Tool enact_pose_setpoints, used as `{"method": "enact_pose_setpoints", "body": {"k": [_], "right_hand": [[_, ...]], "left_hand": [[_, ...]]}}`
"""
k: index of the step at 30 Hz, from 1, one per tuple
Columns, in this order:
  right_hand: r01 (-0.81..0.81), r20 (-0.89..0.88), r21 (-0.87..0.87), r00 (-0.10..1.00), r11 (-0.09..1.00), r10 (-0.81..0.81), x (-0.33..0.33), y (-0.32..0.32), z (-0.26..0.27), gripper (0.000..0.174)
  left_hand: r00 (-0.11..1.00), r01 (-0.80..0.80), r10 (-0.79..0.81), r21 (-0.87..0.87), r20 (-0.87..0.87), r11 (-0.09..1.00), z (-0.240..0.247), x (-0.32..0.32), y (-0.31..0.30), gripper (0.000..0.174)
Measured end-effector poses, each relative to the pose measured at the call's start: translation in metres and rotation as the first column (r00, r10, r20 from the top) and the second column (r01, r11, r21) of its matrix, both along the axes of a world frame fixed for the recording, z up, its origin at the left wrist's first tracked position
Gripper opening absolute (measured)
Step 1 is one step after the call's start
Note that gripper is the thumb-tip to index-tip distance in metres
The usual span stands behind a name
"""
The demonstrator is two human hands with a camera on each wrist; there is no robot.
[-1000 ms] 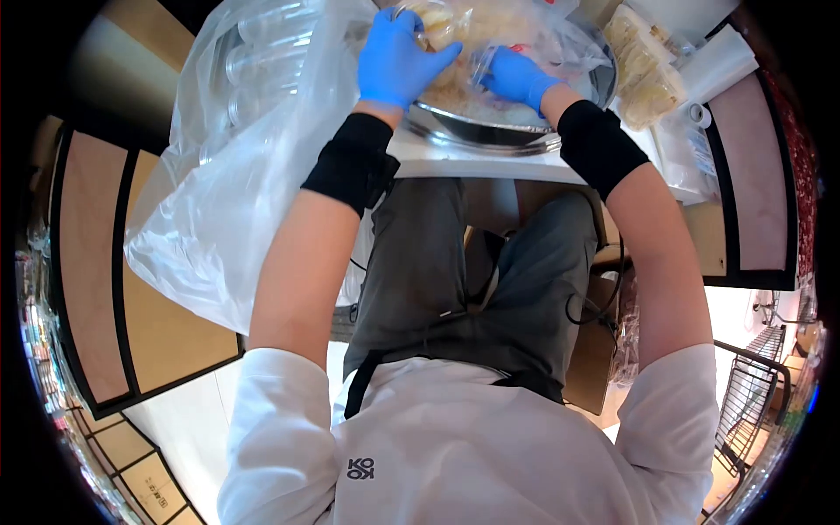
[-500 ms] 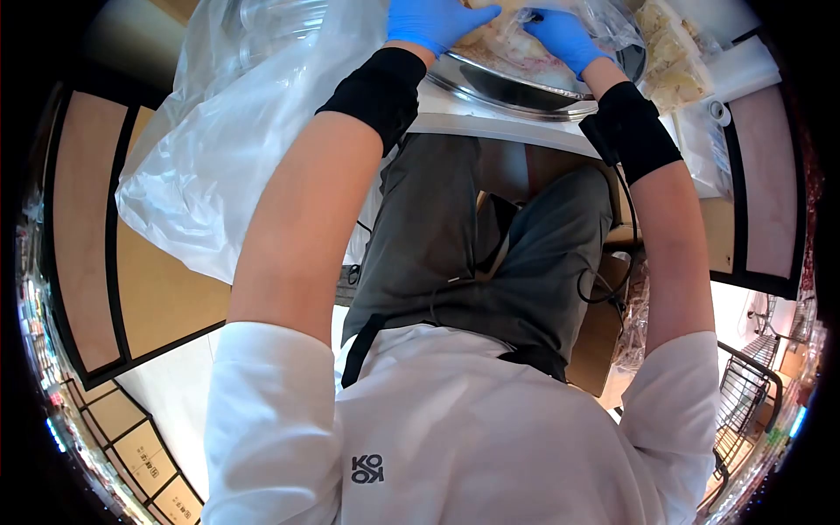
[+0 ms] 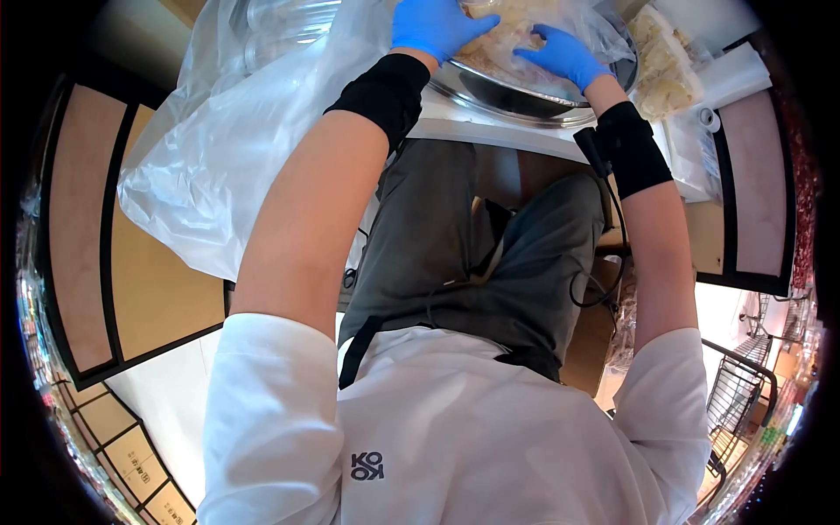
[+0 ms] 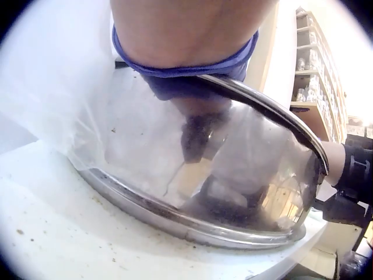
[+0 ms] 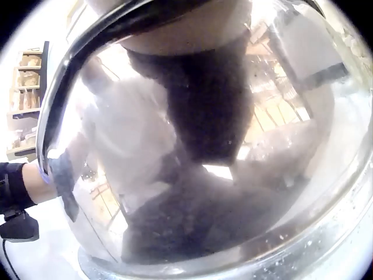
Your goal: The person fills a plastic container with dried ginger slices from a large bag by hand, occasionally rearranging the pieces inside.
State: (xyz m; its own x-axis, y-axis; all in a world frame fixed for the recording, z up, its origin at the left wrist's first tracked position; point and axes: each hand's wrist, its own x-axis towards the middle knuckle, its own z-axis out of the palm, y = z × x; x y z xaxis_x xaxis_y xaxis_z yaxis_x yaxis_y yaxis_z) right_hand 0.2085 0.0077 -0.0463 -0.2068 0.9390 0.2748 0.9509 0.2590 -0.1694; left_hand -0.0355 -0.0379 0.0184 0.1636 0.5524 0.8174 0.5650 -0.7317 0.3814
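In the head view my blue-gloved left hand (image 3: pixel 435 28) is over the left side of a shiny metal basin (image 3: pixel 512 94), its thumb stretched to the right. It grips a clear jar (image 3: pixel 478 8), mostly cut off by the top edge. My gloved right hand (image 3: pixel 567 56) reaches over the basin's right side, with thumb and fingers apart. Pale yellowish food pieces (image 3: pixel 506 39) lie below the hands in the basin, under clear plastic film. Both wrist views mainly face the basin's mirror-like outer wall (image 4: pixel 157 146), and the hands' fingers are hidden there behind the rim.
A large translucent bag (image 3: pixel 219 157) with several clear jars (image 3: pixel 284 22) hangs over the table's left side. Right of the basin are a bag of yellowish pieces (image 3: pixel 662 66) and a white plastic roll (image 3: pixel 735 74). The white tabletop (image 4: pixel 52 216) carries small crumbs.
The camera view has shifted, and the hands sit higher in it. My right hand, earlier holding a small clear piece, has let go and spread its fingers.
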Motion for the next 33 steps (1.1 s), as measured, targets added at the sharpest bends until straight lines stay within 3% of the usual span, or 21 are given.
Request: {"method": "enact_pose_setpoints", "body": {"k": [2, 8, 14, 18, 21, 26, 31, 33], "right_hand": [[-0.134, -0.055, -0.004, 0.99, 0.991, 0.134, 0.0, -0.008, -0.002, 0.059], [-0.139, 0.023, -0.223, 0.989, 0.965, 0.148, -0.004, -0.009, 0.019, 0.05], [-0.059, -0.102, -0.166, 0.994, 0.984, 0.042, 0.0, -0.002, 0.014, 0.049], [-0.049, -0.071, -0.201, 0.997, 0.978, 0.036, 0.002, -0.004, 0.017, 0.05], [-0.131, -0.144, -0.15, 0.984, 0.98, 0.109, -0.001, -0.009, 0.015, 0.05], [-0.166, 0.004, -0.147, 0.986, 0.975, 0.168, -0.007, -0.008, 0.013, 0.04], [-0.19, -0.026, -0.15, 0.982, 0.97, 0.188, -0.003, -0.007, 0.012, 0.036], [-0.203, -0.067, -0.148, 0.979, 0.968, 0.195, -0.004, -0.008, 0.015, 0.036]], "left_hand": [[1.0, -0.007, 0.006, -0.037, -0.018, 0.999, 0.001, -0.001, 0.0, 0.04], [0.996, -0.053, 0.049, -0.063, -0.07, 0.997, -0.003, -0.001, 0.002, 0.04], [0.999, -0.024, 0.024, -0.011, -0.022, 1.0, -0.005, -0.001, 0.005, 0.041], [0.994, -0.075, 0.069, -0.075, -0.079, 0.994, -0.004, -0.002, 0.003, 0.041], [0.992, -0.083, 0.074, -0.086, -0.106, 0.993, -0.003, -0.002, 0.003, 0.041], [0.996, -0.059, 0.056, -0.043, -0.075, 0.997, -0.004, -0.002, 0.003, 0.041], [0.999, -0.027, 0.023, -0.099, -0.041, 0.995, -0.001, 0.0, -0.001, 0.04], [1.0, 0.004, -0.004, 0.009, -0.004, 1.0, -0.001, 0.0, 0.001, 0.041]]}}
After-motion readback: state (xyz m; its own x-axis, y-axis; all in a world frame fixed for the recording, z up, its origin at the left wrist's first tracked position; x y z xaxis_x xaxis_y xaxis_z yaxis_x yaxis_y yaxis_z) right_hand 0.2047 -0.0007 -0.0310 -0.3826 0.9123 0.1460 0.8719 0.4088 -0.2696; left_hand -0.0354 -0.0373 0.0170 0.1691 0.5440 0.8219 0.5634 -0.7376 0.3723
